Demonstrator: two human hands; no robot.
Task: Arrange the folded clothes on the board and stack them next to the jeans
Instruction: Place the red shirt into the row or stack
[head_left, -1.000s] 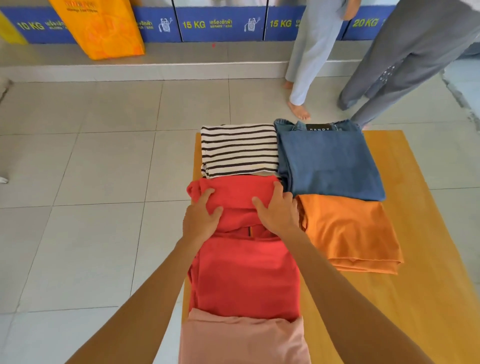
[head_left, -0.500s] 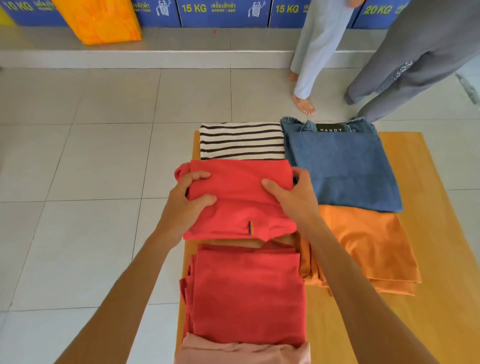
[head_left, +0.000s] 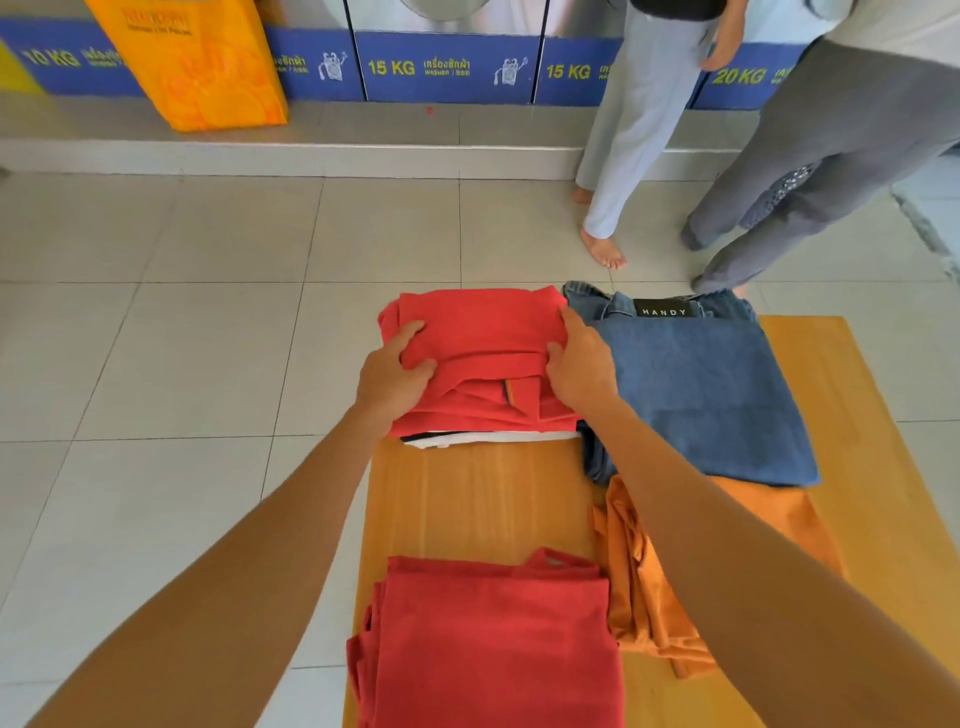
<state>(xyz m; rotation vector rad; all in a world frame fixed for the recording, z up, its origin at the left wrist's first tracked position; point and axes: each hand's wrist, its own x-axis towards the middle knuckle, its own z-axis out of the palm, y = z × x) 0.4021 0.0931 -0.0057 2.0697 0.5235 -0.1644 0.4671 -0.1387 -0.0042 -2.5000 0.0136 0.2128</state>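
A folded red garment (head_left: 483, 332) lies on top of the striped shirt (head_left: 467, 438), of which only a white and black edge shows. My left hand (head_left: 392, 376) grips its left side and my right hand (head_left: 579, 369) grips its right side. Folded blue jeans (head_left: 701, 395) with a black label lie directly to its right on the orange wooden board (head_left: 478, 499). A second folded red garment (head_left: 493, 644) lies near me, and a folded orange garment (head_left: 649, 587) lies below the jeans, partly hidden by my right arm.
Two people stand on the tiled floor beyond the board, one in pale trousers (head_left: 634, 130), one in grey trousers (head_left: 821, 156). An orange bag (head_left: 202, 67) stands on the ledge before the washing machines (head_left: 441, 62).
Both hands carried the folded red garment away from me and set it over the striped shirt beside the jeans. Bare board now shows where it lay.
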